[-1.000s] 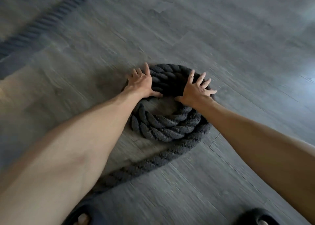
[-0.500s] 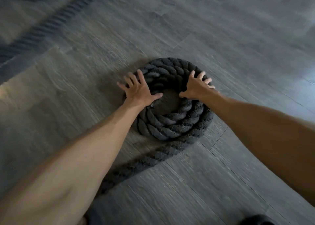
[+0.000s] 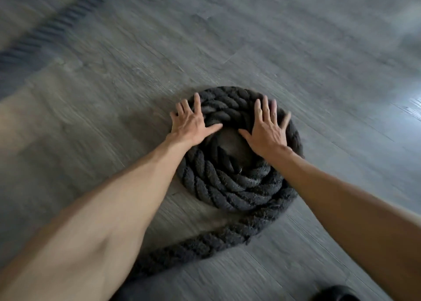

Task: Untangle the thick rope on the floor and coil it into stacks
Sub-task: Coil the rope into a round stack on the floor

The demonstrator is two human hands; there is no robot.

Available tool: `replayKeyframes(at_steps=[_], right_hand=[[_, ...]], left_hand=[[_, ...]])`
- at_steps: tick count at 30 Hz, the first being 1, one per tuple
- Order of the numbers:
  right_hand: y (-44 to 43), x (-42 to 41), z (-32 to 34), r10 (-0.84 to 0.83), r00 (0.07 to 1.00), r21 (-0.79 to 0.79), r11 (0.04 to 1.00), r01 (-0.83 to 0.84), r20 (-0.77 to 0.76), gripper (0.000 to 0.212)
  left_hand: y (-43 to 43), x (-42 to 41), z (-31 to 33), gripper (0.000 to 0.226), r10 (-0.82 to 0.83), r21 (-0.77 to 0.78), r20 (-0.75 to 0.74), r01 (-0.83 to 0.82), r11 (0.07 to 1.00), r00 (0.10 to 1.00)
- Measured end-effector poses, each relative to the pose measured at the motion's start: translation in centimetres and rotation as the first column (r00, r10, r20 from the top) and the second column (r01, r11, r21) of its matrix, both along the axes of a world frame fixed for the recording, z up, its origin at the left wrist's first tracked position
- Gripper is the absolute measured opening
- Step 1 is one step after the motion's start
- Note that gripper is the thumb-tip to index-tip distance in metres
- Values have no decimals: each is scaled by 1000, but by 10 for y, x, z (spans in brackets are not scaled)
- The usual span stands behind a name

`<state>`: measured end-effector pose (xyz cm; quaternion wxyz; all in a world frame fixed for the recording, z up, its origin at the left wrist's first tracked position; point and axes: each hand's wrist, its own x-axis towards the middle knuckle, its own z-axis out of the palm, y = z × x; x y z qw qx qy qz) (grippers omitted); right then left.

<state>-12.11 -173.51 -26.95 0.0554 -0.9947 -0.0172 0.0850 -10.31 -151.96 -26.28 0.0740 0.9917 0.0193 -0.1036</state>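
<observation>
Palms are pressing flat: left hand (image 3: 193,124) and right hand (image 3: 266,129), fingers spread, gripping nothing, are lying on the thick dark twisted rope coil (image 3: 237,182) under them. Uneven pushing is risking the stacked turns sliding apart.

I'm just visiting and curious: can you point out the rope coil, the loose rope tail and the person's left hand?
rope coil (image 3: 227,186): head view, near side of rings.
loose rope tail (image 3: 193,249): head view, mid-length.
left hand (image 3: 193,123): head view, back of hand.

Dim, grey light; a pale glare sheens the floor (image 3: 407,109) at the right edge. Motion blur smears the upper left corner, while the centre stays fairly sharp.
</observation>
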Motion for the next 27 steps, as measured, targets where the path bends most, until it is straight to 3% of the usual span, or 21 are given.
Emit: replayKeyframes(at_steps=[6, 11, 13, 15, 20, 23, 27], right_hand=[[6, -16, -6, -280, 960, 24, 960, 280, 10, 98], [-2, 0, -3, -216, 976, 90, 972, 215, -1, 93], [-10, 9, -5, -125, 992, 104, 987, 124, 6, 91], [-18, 20, -6, -25, 999, 122, 992, 22, 21, 91], [-27, 60, -5, 278, 960, 90, 956, -278, 9, 95], [-30, 79, -6, 400, 916, 58, 914, -400, 14, 98], [-27, 82, -8, 393, 918, 49, 917, -395, 49, 97]], left_hand=[[-3, -21, 1, 115, 388, -34, -2, -388, 921, 921], [-11, -34, -6, 113, 539, -199, 7, -527, 826, 842], [-5, -29, -8, 111, 455, -182, 80, -435, 882, 887], [2, -14, -6, 110, 252, -121, 170, -233, 965, 953], [-8, 53, 11, 117, -215, -16, 49, 216, 976, 975], [-14, 73, 8, 116, -271, -32, -12, 270, 962, 963], [-6, 58, -8, 104, -235, 23, 178, 234, 972, 956]])
